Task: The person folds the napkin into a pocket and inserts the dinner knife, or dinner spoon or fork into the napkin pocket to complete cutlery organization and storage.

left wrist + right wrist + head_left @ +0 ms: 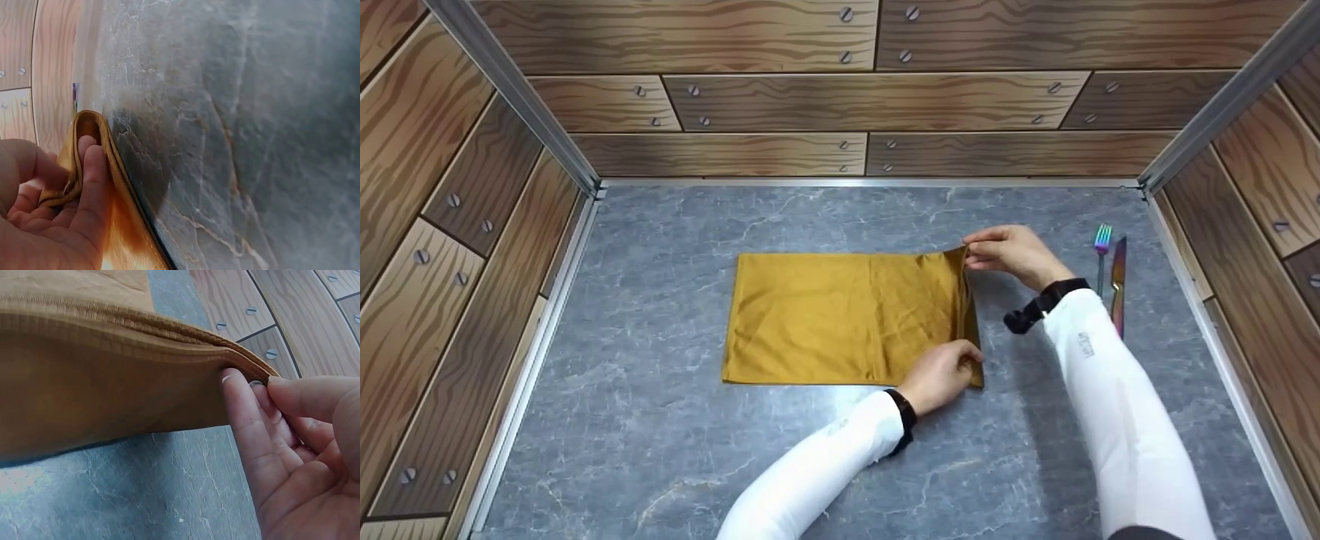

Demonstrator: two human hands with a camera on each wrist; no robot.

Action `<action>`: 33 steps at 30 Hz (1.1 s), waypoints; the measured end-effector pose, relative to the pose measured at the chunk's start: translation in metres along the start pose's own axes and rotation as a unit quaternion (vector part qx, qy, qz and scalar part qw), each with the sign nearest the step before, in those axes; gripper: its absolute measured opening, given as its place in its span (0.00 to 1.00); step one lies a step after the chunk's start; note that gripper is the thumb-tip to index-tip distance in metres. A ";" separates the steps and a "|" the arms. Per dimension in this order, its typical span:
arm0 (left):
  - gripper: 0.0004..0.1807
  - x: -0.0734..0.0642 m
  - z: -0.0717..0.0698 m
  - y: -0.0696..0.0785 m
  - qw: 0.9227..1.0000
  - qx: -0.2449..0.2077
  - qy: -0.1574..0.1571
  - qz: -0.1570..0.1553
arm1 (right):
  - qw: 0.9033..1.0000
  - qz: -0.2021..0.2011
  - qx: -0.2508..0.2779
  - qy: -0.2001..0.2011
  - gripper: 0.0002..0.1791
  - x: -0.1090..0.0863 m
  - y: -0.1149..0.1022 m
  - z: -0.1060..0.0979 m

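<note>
A mustard-gold cloth [810, 319], folded in layers, lies flat on the grey marbled surface. Its right end is lifted and bent over. My left hand [941, 379] pinches the near right corner; in the left wrist view the thumb and fingers grip the cloth's hemmed edge [68, 157], with fingertips inside the fold. At the far right corner my right hand [1012, 253] pinches the raised edge between thumb and fingers. The right wrist view shows several stacked hems [169, 332] running to the right hand's fingertips.
To the right, a rainbow-coloured fork [1102, 240] and a table knife [1119, 281] lie side by side, partly behind the right forearm. Wood-patterned panels [780, 101] wall the grey surface [622, 450] at the back and both sides.
</note>
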State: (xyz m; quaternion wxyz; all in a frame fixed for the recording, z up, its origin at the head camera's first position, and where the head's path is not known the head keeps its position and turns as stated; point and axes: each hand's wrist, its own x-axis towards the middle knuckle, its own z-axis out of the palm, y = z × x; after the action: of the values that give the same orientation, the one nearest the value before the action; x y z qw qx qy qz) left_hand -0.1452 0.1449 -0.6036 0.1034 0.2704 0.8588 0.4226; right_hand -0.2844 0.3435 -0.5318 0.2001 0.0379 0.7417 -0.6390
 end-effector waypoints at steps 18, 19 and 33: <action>0.14 0.000 0.000 0.021 0.999 0.006 -0.040 -0.027 | 0.989 -0.044 -0.133 0.036 0.22 -0.001 0.004 -0.006; 0.14 0.000 0.000 0.024 0.999 0.011 -0.040 -0.015 | 0.988 -0.042 -0.146 0.040 0.22 -0.002 0.003 -0.008; 0.16 -0.003 -0.002 0.066 0.990 -0.128 -0.031 0.053 | 0.996 -0.093 -0.009 0.005 0.19 -0.030 -0.013 -0.053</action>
State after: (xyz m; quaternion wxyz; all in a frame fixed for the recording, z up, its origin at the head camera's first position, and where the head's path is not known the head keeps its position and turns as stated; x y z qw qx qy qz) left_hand -0.1183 0.1752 -0.5508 0.1414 0.3136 0.7784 0.5252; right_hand -0.2745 0.3984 -0.5040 0.1367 -0.0299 0.7485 -0.6483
